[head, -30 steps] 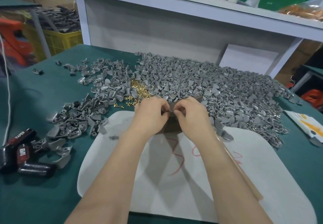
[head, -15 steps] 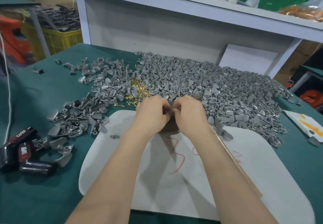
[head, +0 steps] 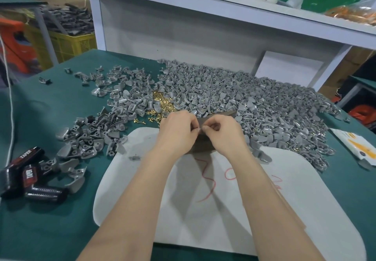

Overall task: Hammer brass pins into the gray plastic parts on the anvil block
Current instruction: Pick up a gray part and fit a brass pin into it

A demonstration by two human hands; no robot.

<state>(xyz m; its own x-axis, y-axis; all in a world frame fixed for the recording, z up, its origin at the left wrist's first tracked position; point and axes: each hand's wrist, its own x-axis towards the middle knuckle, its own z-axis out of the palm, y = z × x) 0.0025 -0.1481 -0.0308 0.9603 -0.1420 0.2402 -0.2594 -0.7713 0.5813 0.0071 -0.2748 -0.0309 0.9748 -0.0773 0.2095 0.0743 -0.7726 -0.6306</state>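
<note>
Forearms reach up from the near edge of the table (head: 50, 118), crossing a white mat (head: 295, 209) marked with red scribbles, which likely cushions the work and keeps it clear of the green cloth. At the mat's far edge the two hands meet over a brown block (head: 203, 146), mostly hidden beneath them. The left hand (head: 177, 132) is curled, fingers pinched toward the middle; the right hand (head: 223, 134) mirrors it, thumb and forefinger closed at the same spot. What they pinch is too small to make out, though the pose suggests a pin being seated in a part held on the block, so this looks like the setup step before any blow. No hammer can be picked out. Black tools (head: 24, 179) lie near the left edge, well apart from the hands. Just beyond the left hand a small heap of brass pins (head: 162, 106) sits within easy reach, ringed by gray parts (head: 244, 97) that spread in a wide pile toward the far right corner, with a thinner scatter at the left. A white shelf (head: 223, 10) stands behind the table.
</note>
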